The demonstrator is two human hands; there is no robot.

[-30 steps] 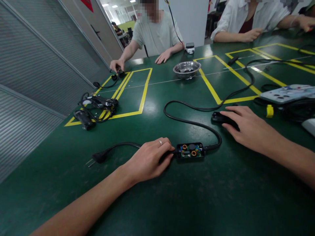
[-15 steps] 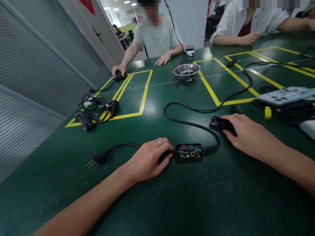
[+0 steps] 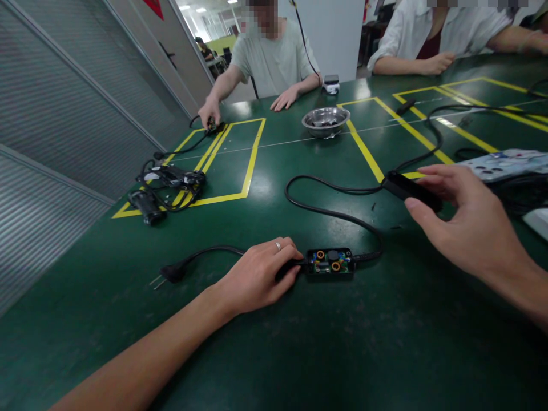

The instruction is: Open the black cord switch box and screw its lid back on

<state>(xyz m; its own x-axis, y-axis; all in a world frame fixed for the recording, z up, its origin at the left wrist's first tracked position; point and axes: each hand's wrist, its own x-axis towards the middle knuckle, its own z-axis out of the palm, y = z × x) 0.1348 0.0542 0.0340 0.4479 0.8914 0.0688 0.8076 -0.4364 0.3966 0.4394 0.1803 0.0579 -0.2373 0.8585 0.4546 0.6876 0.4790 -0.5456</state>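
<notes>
My left hand (image 3: 259,275), with a ring on one finger, presses down on the black cable right beside an open adapter box (image 3: 330,261) whose circuit board with orange coils shows. The cable runs left to a two-pin plug (image 3: 171,273) and loops away to the right. My right hand (image 3: 460,220) is raised above the table and grips a flat black cover piece (image 3: 410,189) between thumb and fingers.
A steel bowl (image 3: 325,120) stands mid-table between yellow-taped rectangles. A pile of black cabled adapters (image 3: 165,185) lies at the left edge. A grey-white power strip (image 3: 500,164) is at the right. Two other people sit across the green table (image 3: 299,342); one person's hand handles a cable.
My right hand has picked the black cover up off the table and lifted it up and to the right. My left hand has stayed on the cable.
</notes>
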